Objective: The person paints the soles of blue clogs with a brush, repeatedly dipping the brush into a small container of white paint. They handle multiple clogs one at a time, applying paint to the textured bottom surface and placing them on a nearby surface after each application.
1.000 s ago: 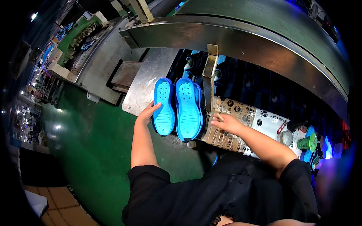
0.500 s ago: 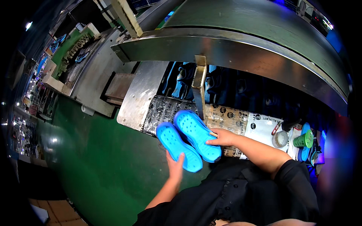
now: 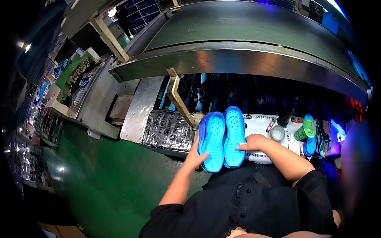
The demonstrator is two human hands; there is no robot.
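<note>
Two light blue shoe soles [image 3: 234, 137], with small holes across the front half and darker blue rims, stand side by side before me, toes pointing away. My left hand [image 3: 194, 157] is closed round the outer edge of the left sole [image 3: 214, 139], its thumb on the heel part. The right sole's outer edge is in my right hand [image 3: 254, 143], thumb on its inner face. Further darker blue layers show along the left sole's edge; whether these are separate pieces, I cannot tell. Under the soles runs a ledge [image 3: 166, 129] wrapped in printed plastic.
A clear jar [image 3: 278, 135], a dark bottle [image 3: 286, 117] and a green cup [image 3: 306, 130] stand on the ledge to the right. A metal post [image 3: 179, 100] rises before a steel beam [image 3: 238, 59] edging the conveyor belt [image 3: 222, 23]. Dark shoes sit below it.
The soles have moved right and turned from slanted to nearly upright, both hands moving with them. My view has shifted, bringing a distant person into sight at the back.
</note>
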